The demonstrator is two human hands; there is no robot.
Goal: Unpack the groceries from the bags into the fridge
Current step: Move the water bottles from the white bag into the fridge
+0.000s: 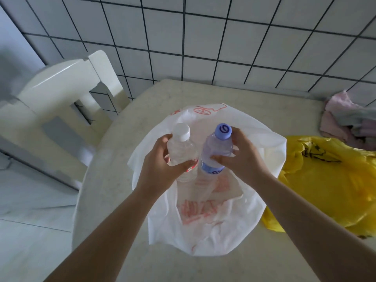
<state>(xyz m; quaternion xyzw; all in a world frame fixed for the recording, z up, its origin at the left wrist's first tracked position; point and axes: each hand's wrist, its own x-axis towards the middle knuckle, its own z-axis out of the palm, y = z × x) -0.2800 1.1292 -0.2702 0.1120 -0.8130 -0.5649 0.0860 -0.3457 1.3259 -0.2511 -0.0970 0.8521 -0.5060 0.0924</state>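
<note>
Head view: left hand [160, 165] fingers grip white-capped bottle [181, 151], right hand [242, 157] fingers grip blue-capped bottle [216, 149], both upright.

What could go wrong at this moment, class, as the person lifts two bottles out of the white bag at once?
1. Each hand holds one bottle: the left hand grips the white-capped bottle, the right hand the blue-capped bottle. Neither hand steadies the white bag, so it might lift or slide.
2. The bag lies near the table edge and could slip off.
</note>
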